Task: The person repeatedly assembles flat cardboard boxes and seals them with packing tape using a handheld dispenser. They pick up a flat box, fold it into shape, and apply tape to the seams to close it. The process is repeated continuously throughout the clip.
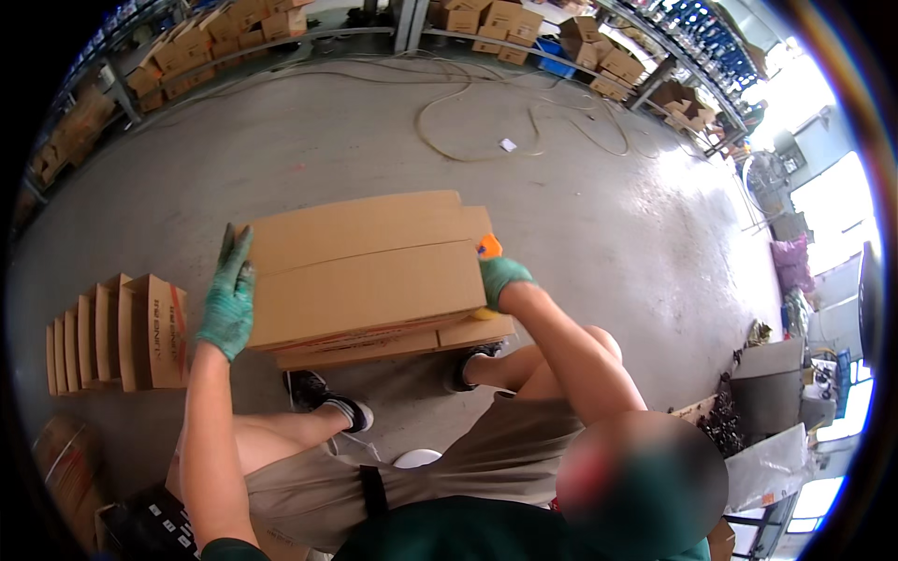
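A closed cardboard box (365, 257) lies before me, a straight seam between its top flaps. My left hand (229, 304), in a green glove, rests against the box's left end with its fingers stretched out. At the right end, my right hand (505, 279), also gloved in green, is closed round an orange and yellow tool that looks like a tape dispenser (489, 246). Most of that tool is hidden by the hand and box. Beneath the box, more cardboard (374, 354) shows along the near side.
Several nested or lined-up cartons (117, 337) stand on the floor at left. A hose (426, 131) loops over the grey floor (327, 131) ahead, near a small white scrap (508, 145). Shelving with brown boxes (500, 23) runs along the far side. My shoes (323, 397) are close below the box.
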A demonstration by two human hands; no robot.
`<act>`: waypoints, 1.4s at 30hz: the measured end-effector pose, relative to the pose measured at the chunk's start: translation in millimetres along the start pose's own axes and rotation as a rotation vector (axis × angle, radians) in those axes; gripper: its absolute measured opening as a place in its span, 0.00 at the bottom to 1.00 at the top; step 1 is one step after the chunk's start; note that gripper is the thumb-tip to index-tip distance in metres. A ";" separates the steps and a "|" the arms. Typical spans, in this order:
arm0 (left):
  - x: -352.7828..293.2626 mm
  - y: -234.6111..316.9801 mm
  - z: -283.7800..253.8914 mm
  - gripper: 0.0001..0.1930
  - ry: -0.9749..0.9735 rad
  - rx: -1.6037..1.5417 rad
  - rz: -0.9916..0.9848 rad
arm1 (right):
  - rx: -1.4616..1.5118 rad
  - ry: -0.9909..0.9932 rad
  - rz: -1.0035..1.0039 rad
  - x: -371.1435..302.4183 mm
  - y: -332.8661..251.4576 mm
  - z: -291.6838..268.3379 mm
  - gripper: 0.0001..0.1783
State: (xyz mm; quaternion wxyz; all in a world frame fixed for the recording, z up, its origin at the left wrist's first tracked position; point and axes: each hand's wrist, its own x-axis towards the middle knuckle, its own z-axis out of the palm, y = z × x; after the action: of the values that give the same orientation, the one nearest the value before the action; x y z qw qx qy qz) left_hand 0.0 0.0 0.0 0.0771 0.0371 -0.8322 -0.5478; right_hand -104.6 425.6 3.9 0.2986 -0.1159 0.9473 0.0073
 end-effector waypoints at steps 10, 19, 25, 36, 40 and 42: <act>0.6 8.7 7.3 0.26 0.026 0.018 -0.005 | 0.791 0.550 -0.153 30.8 59.8 7.6 0.19; -4.2 28.8 6.5 0.27 0.031 0.313 -0.044 | 1.285 0.303 -0.785 -46.2 -30.2 -148.8 0.26; -7.0 55.5 8.4 0.25 0.023 0.441 -0.125 | 0.776 0.143 -0.814 -40.6 -62.1 -148.1 0.33; -39.6 139.7 68.9 0.23 0.005 -0.660 -0.470 | 0.795 0.039 -0.714 -33.2 -36.1 -138.7 0.31; -30.3 147.4 105.1 0.27 -0.014 -1.004 -0.634 | 0.823 0.031 -0.707 -29.3 -33.8 -136.9 0.30; -26.1 155.0 115.9 0.25 0.000 -0.874 -0.591 | 0.822 0.026 -0.719 -30.4 -32.6 -136.9 0.30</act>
State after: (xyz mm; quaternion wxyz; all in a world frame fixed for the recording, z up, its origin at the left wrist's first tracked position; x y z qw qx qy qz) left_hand 9.6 170.4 95.0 -0.0723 0.2344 -0.4801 -0.8422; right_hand -150.3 389.0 135.5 0.2911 -0.3062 0.7765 -0.4674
